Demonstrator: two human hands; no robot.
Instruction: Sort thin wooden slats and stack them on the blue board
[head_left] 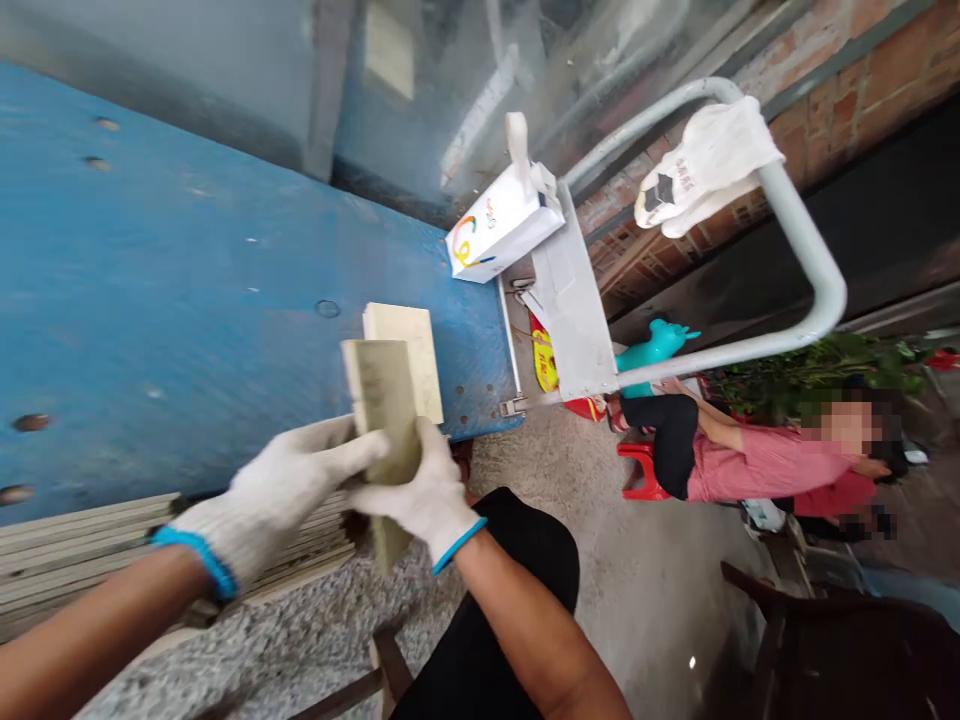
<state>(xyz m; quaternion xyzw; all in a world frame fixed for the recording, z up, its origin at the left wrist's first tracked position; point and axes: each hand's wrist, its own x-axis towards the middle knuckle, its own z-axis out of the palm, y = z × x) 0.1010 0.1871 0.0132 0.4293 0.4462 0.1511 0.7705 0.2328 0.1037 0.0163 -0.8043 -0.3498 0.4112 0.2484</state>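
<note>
The gloved left grip and right grip close on a pale board, its long axis running 12 to 6, over the blue tabletop. A second board lies there at 12. Farther off, a seated person is at 3, on a concrete floor, with a brick wall at 2.

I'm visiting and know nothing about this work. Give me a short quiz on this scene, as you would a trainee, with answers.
1. True or false: the left hand and right hand both wear white gloves with blue cuffs.
2. What lies on the blue surface just beyond the held board? A: a cream board; B: a hammer; C: a cup.
3. What colour is the stool under the seated person?

Key: 1 true; 2 A; 3 red.
</note>
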